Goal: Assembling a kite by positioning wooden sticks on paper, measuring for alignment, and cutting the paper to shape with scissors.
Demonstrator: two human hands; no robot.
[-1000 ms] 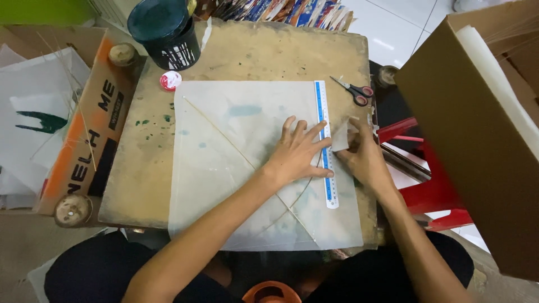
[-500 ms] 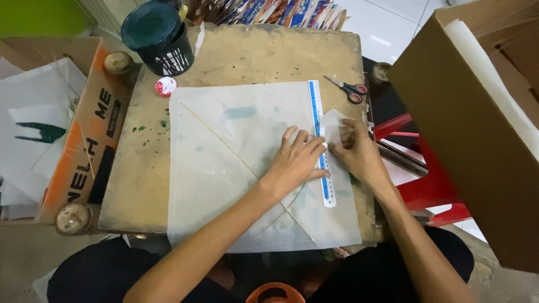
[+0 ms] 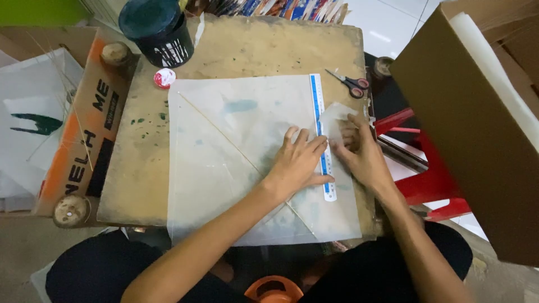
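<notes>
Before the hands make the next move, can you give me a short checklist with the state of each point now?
1. Left hand presses flat on ruler: ok.
2. Ruler lies on the paper sheet: ok.
3. Right hand holds the small folded paper piece: ok.
4. Sheet fully on the board: not ok, the near edge overhangs.
5. Scissors away from both hands: ok.
6. Ruler edge matched to a fold line: cannot tell.

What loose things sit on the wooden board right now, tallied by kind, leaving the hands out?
Translucent paper sheet: 1
Small folded paper piece under the right hand: 1
Blue and white ruler pinned by the left hand: 1
Thin stick lying slantwise on the sheet: 1
Red-handled scissors: 1
Dark tub: 1
Small red and white cap: 1
Total: 7
</notes>
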